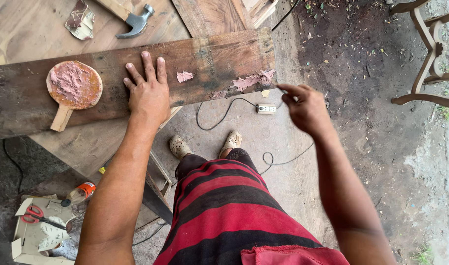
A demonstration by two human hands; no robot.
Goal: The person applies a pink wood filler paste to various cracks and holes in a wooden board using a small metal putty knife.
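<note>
**Plank held flat, filler patches near its right end**

A long dark plank (pixel 209 64) is laid across the bench (pixel 28 29), its long axis running left to right with the right end tilted slightly up in the head view and sticking out past the bench edge over the floor (pixel 361 78). The left hand (pixel 148 93) is pressed flat on the plank's near edge, fingers spread and pointing away from the body. The right hand (pixel 307 108) is held in the air just off the plank's right end, fingers pinched together on something small; what exactly can't be told. Pink filler (pixel 254 80) is smeared near that end, with a smaller dab (pixel 184 76) further left. A round wooden paddle (pixel 73 88) loaded with the same pink stuff is resting on the plank, handle pointing toward the body. A hammer (pixel 134 22) is lying on the bench behind.
</note>
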